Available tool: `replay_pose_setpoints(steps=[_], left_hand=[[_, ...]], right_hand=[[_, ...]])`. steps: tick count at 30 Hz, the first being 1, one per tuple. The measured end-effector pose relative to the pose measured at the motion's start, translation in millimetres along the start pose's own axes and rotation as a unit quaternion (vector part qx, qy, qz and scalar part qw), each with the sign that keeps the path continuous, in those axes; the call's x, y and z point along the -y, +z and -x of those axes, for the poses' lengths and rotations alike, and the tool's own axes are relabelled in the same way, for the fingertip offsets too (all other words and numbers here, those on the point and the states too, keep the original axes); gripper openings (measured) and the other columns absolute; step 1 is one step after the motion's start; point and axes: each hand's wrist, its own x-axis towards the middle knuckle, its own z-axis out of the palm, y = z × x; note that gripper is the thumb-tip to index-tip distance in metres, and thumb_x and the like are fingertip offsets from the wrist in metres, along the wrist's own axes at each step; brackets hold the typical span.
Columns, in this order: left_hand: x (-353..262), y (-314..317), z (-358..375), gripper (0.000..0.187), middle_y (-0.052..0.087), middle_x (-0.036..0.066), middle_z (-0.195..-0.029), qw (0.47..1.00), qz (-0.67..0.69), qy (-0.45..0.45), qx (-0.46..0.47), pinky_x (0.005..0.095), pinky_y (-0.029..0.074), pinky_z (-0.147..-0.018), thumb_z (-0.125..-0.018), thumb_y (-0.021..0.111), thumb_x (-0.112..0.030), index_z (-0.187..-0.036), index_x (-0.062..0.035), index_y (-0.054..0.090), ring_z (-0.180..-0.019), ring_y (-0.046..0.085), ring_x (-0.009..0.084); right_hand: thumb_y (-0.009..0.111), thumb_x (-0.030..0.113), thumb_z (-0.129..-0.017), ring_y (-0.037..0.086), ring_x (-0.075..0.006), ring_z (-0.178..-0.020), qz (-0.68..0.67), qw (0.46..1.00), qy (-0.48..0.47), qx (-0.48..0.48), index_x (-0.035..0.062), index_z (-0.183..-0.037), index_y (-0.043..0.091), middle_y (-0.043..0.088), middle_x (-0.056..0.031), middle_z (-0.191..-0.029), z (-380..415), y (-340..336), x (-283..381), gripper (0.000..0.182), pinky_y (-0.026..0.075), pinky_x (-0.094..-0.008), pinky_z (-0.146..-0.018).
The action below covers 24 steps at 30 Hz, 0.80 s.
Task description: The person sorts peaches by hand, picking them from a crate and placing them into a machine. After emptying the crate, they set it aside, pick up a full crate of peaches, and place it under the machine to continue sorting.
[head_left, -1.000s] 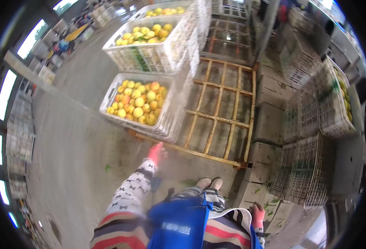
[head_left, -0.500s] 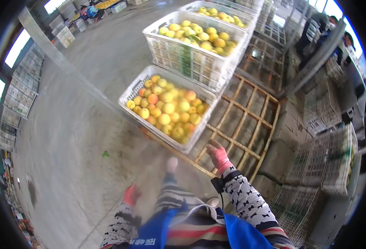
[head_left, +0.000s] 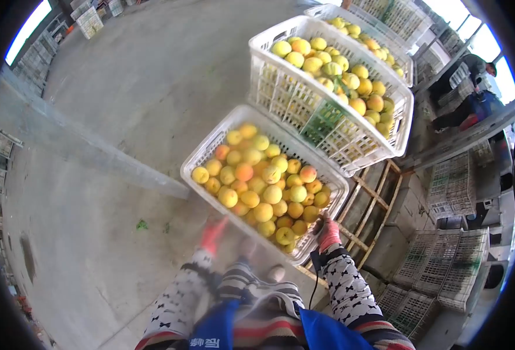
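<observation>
Both my hands have come up to the front crate of fruit. Open floor and a slanting post lie left. My left hand blurs near its near edge, finger spread unclear. A fuller crate stands close behind. My right hand touches the near right corner, fingers bent, grip unclear; bare rack bars lie beyond.

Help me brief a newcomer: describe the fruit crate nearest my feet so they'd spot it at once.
Find the rusty yellow floor rack. At its near end is an open white crate of yellow-orange fruit, your right hand at its rim. Its rim sits lower than that of the green-marked fruit crate just beyond.
</observation>
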Motion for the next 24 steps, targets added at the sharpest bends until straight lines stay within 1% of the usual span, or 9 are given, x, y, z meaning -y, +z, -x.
replay_pose_setpoints(steps=[2,6,8,12,14,16,18,20,24], left_hand=[[-27,53,-37,0.051,0.061,0.010,-0.120,0.999,0.012,0.030,-0.037,0.0363,0.050,-0.087,-0.087,0.072,-0.025,-0.127,-0.0005,0.052,-0.099,0.061,0.0227],[19,-17,-94,0.038,0.063,0.013,-0.105,0.981,-0.186,-0.036,-0.036,0.0361,0.047,-0.081,-0.084,0.071,-0.016,-0.112,0.0050,0.057,-0.092,0.056,0.0189],[-16,-14,-79,0.034,0.062,0.014,-0.097,0.991,-0.117,-0.030,-0.063,0.0380,0.047,-0.077,-0.081,0.073,-0.016,-0.104,0.0048,0.058,-0.086,0.055,0.0194],[-111,58,-37,0.074,0.051,0.025,-0.133,0.911,-0.373,0.073,-0.159,0.0399,0.041,-0.104,-0.082,0.075,-0.028,-0.138,0.0065,0.042,-0.123,0.051,0.0303],[-191,94,-58,0.089,0.037,0.029,-0.147,0.770,-0.580,0.211,-0.163,0.0416,0.032,-0.114,-0.082,0.075,-0.033,-0.149,0.0033,0.028,-0.137,0.039,0.0348],[-231,99,-124,0.086,0.038,0.030,-0.146,0.701,-0.646,0.300,-0.052,0.0437,0.033,-0.113,-0.083,0.075,-0.034,-0.147,0.0019,0.032,-0.136,0.039,0.0385],[-237,95,-206,0.077,0.052,0.023,-0.136,0.778,-0.568,0.248,0.103,0.0415,0.042,-0.105,-0.082,0.076,-0.027,-0.144,0.0014,0.039,-0.124,0.052,0.0331],[-242,109,-253,0.064,0.064,0.016,-0.121,0.892,-0.360,-0.063,0.264,0.0378,0.050,-0.093,-0.080,0.077,-0.018,-0.135,0.0016,0.050,-0.106,0.062,0.0260],[-201,111,-310,0.040,0.066,0.009,-0.110,0.822,-0.482,0.000,0.303,0.0348,0.051,-0.083,-0.085,0.071,-0.011,-0.122,0.0003,0.060,-0.091,0.063,0.0193]], right_hand=[[0.065,0.038,-0.093,0.046,-0.0189,-0.052,0.021,1.000,-0.002,0.011,0.0073,-0.091,0.059,0.050,-0.0031,-0.066,10,0,-4,0.031,0.038,-0.0339,-0.049],[0.066,0.036,-0.093,0.050,-0.0211,-0.054,-0.044,0.999,0.005,0.022,0.0033,-0.091,0.060,0.052,-0.0058,-0.066,62,2,-20,0.033,0.041,-0.0350,-0.051],[0.064,0.034,-0.093,0.054,-0.0249,-0.055,-0.003,1.000,-0.024,0.015,0.0018,-0.089,0.059,0.056,-0.0089,-0.069,98,-2,-33,0.032,0.047,-0.0374,-0.054],[0.069,0.045,-0.090,0.050,-0.0200,-0.053,-0.074,0.996,0.033,-0.040,0.0066,-0.098,0.058,0.049,-0.0028,-0.067,130,-33,-60,0.041,0.046,-0.0390,-0.050],[0.069,0.054,-0.087,0.048,-0.0196,-0.052,-0.065,0.992,0.084,-0.064,0.0067,-0.099,0.055,0.045,-0.0013,-0.063,141,-47,-64,0.050,0.044,-0.0387,-0.050],[0.068,0.057,-0.086,0.047,-0.0188,-0.051,-0.047,0.996,0.056,-0.052,0.0049,-0.101,0.056,0.045,-0.0009,-0.063,159,-40,-48,0.055,0.043,-0.0373,-0.049],[0.068,0.054,-0.088,0.047,-0.0174,-0.048,-0.060,0.992,0.042,-0.099,0.0028,-0.098,0.057,0.047,-0.0016,-0.060,165,-16,-39,0.053,0.041,-0.0356,-0.046],[0.068,0.051,-0.089,0.047,-0.0170,-0.046,-0.035,0.987,0.038,-0.155,0.0020,-0.096,0.058,0.049,-0.0022,-0.059,170,-14,-37,0.050,0.041,-0.0349,-0.044],[0.068,0.047,-0.091,0.045,-0.0172,-0.041,-0.013,0.969,0.016,-0.245,0.0025,-0.086,0.062,0.050,-0.0032,-0.054,166,-6,-39,0.045,0.038,-0.0333,-0.039]])
